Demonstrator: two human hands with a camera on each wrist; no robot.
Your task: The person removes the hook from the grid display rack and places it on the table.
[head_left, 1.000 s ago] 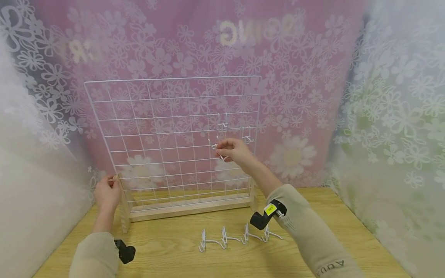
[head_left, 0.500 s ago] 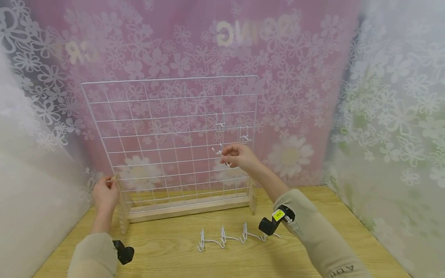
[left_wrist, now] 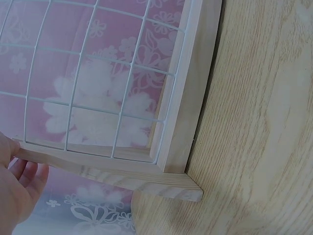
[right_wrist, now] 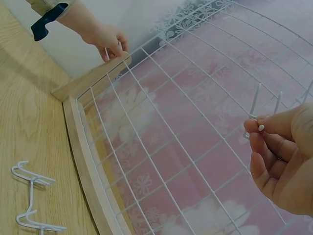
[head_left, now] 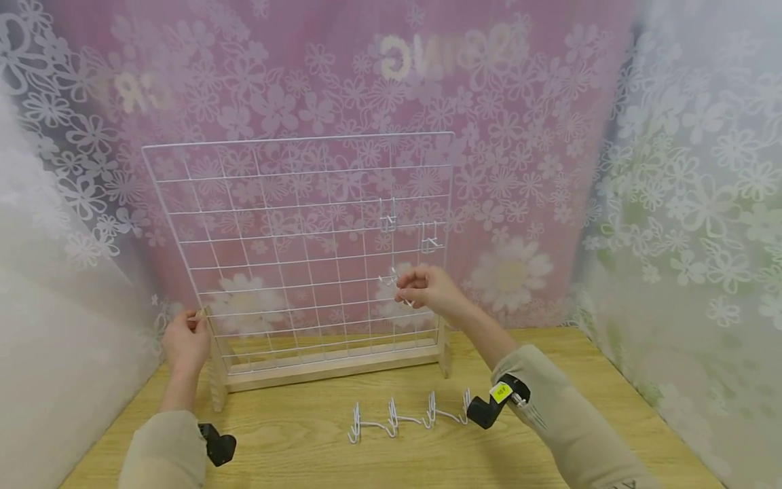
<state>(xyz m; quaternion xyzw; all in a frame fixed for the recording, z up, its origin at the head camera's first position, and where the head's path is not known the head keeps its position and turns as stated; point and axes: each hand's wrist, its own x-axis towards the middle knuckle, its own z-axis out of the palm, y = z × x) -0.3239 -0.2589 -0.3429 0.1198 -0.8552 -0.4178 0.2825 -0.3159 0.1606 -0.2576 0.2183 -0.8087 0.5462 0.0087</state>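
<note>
My right hand (head_left: 430, 292) pinches a white wire hook (right_wrist: 256, 100) between thumb and fingertips, in front of the right part of a white wire grid panel (head_left: 299, 139). The hook's two prongs point up and overlap the grid in the head view; its rounded tip shows at my fingertips in the right wrist view. My left hand (head_left: 186, 343) grips the top of the wooden end post (left_wrist: 132, 181) at the panel's left side. Two more white hooks, an upper one (head_left: 387, 221) and a lower one (head_left: 430, 243), hang on the grid, above my right hand.
Several white wire hooks (head_left: 357, 422) stand in a row on the wooden table (head_left: 293, 455), in front of the stand's wooden base bar (head_left: 330, 369). Behind the panel hangs a pink flowered curtain (head_left: 513, 183). Pale walls of flowered film (head_left: 702, 272) flank the table.
My right hand has moved down and slightly to the right along the grid, with the hook still pinched. My left hand stays on the post.
</note>
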